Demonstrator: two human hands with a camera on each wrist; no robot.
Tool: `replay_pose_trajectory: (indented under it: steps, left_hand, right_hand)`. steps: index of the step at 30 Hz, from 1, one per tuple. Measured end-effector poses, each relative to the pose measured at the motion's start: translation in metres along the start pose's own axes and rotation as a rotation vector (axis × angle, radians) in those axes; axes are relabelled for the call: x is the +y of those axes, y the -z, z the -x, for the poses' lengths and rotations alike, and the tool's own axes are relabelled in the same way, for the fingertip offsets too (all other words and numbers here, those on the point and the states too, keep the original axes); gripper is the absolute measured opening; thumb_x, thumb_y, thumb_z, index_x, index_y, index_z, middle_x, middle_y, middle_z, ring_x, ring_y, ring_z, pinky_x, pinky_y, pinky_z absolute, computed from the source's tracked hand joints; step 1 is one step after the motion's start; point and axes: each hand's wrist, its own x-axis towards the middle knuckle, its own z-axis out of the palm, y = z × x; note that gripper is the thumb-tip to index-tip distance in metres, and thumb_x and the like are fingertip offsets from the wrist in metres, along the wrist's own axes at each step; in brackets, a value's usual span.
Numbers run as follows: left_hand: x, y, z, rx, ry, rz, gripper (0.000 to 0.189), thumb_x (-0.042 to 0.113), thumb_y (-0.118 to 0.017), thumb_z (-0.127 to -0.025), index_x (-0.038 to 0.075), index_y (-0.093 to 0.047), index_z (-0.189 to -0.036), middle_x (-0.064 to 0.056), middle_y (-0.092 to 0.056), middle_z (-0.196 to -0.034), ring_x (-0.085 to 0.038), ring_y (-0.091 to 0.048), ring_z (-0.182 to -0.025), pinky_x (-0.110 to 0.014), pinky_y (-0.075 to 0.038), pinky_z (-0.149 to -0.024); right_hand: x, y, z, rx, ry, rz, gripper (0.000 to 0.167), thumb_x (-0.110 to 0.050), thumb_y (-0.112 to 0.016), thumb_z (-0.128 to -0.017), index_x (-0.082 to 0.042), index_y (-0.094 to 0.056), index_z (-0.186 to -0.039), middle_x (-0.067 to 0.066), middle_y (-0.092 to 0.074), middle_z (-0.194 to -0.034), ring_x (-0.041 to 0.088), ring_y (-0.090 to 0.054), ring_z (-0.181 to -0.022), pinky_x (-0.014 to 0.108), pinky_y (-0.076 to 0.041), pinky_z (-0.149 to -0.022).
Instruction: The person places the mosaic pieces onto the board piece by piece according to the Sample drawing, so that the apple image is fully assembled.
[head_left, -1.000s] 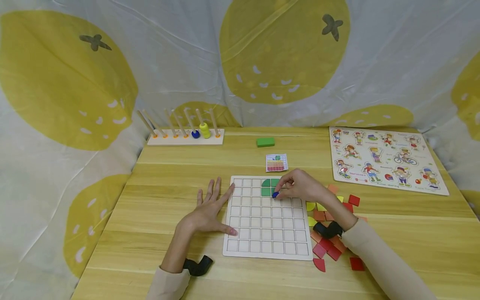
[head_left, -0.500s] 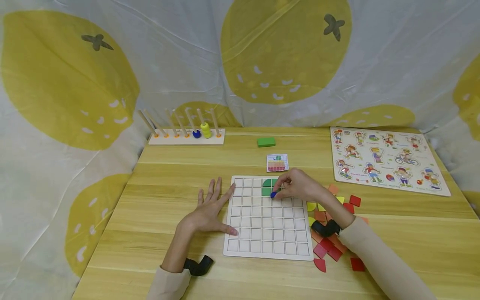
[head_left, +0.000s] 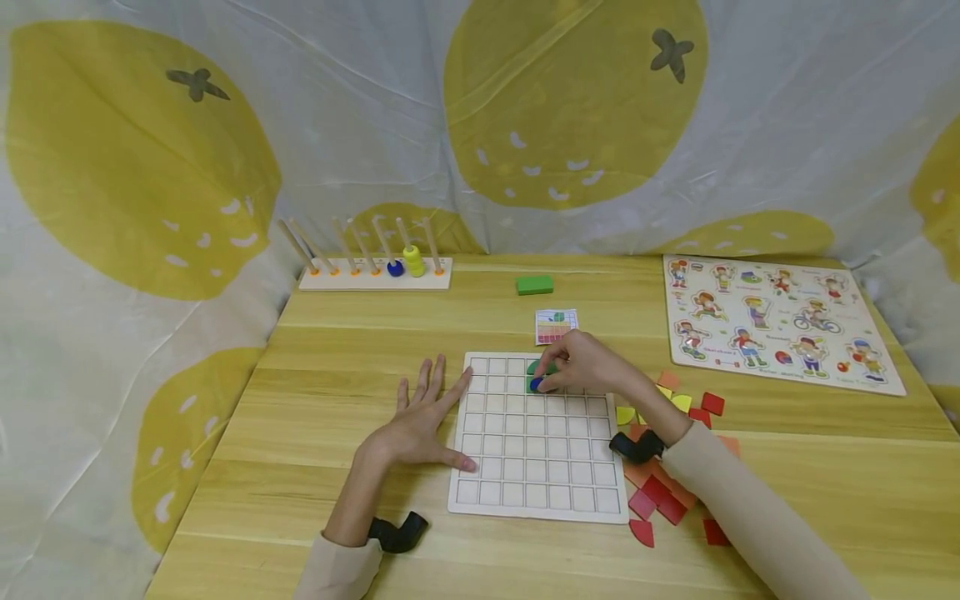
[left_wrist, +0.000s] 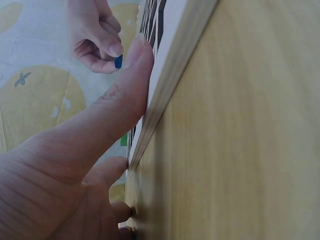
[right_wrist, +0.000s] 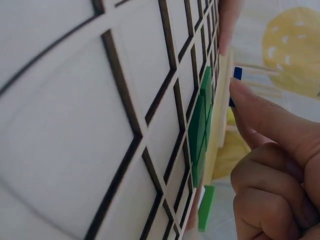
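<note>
My right hand (head_left: 588, 362) pinches a small dark blue piece (head_left: 536, 384) between thumb and index finger, above the upper part of a white gridded board (head_left: 525, 450). In the right wrist view the piece (right_wrist: 237, 74) is clear of the board's surface. Green tiles (right_wrist: 197, 130) sit together in the grid, some rounded at a corner; in the head view the right hand partly covers them. My left hand (head_left: 416, 429) lies spread at the board's left side, thumb and index finger touching its edge. The left wrist view shows the thumb (left_wrist: 122, 92) against that edge.
Red, orange and yellow tiles (head_left: 663, 500) lie loose right of the board, partly under the right forearm. Behind the board are a small pattern card (head_left: 551, 327) and a green block (head_left: 535, 286). A peg rack (head_left: 375, 279) stands back left, a picture puzzle (head_left: 783, 325) back right.
The right hand has shifted a little left and away from me with the blue piece, now overlapping the green tiles more. The left hand stays in place.
</note>
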Motion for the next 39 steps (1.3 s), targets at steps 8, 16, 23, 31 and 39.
replay_pose_trajectory:
  steps: [8,16,23,31,39]
  left_hand:
    - [0.002,0.0,0.0,0.001,-0.003,-0.008,0.133,0.056,-0.09,-0.071,0.025,-0.004,-0.168,-0.02,0.025,-0.17,-0.042,0.026,-0.157,-0.073,0.016,-0.121]
    - [0.004,0.0,-0.001,0.003,-0.008,-0.016,0.133,0.057,-0.09,-0.071,0.025,-0.004,-0.168,-0.02,0.026,-0.169,-0.042,0.025,-0.157,-0.073,0.015,-0.121]
    - [0.004,0.0,0.0,0.003,-0.007,-0.013,0.133,0.056,-0.09,-0.071,0.024,-0.005,-0.168,-0.021,0.025,-0.169,-0.043,0.025,-0.157,-0.073,0.015,-0.121]
    - [0.003,0.001,0.001,-0.001,-0.001,-0.02,0.133,0.056,-0.09,-0.071,0.023,-0.004,-0.168,-0.021,0.025,-0.17,-0.043,0.024,-0.157,-0.074,0.014,-0.121]
    - [0.002,0.001,0.001,0.004,-0.003,-0.017,0.133,0.056,-0.09,-0.072,0.023,-0.005,-0.168,-0.022,0.024,-0.17,-0.043,0.024,-0.157,-0.074,0.014,-0.121]
  right_hand:
    - [-0.01,-0.008,-0.017,-0.017,0.03,0.042,0.008,-0.013,-0.086,-0.084,-0.009,-0.08,-0.087,-0.005,-0.042,-0.054,0.011,-0.033,-0.051,0.022,-0.03,-0.055]
    - [-0.013,-0.012,-0.025,-0.044,0.034,0.062,0.009,-0.012,-0.086,-0.084,-0.009,-0.08,-0.088,-0.006,-0.043,-0.052,0.008,-0.033,-0.048,0.021,-0.029,-0.051]
    - [-0.016,-0.017,-0.025,-0.039,0.032,0.047,0.007,-0.006,-0.083,-0.086,-0.008,-0.079,-0.091,-0.006,-0.039,-0.051,0.008,-0.03,-0.046,0.02,-0.027,-0.05]
    - [-0.017,-0.023,-0.028,-0.021,0.051,0.07,0.01,-0.003,-0.081,-0.086,-0.01,-0.081,-0.092,-0.007,-0.038,-0.051,0.007,-0.031,-0.049,0.02,-0.029,-0.052]
    - [-0.018,-0.025,-0.026,0.011,0.025,0.046,0.011,-0.005,-0.083,-0.084,-0.008,-0.08,-0.095,-0.006,-0.038,-0.051,0.008,-0.03,-0.048,0.021,-0.028,-0.051]
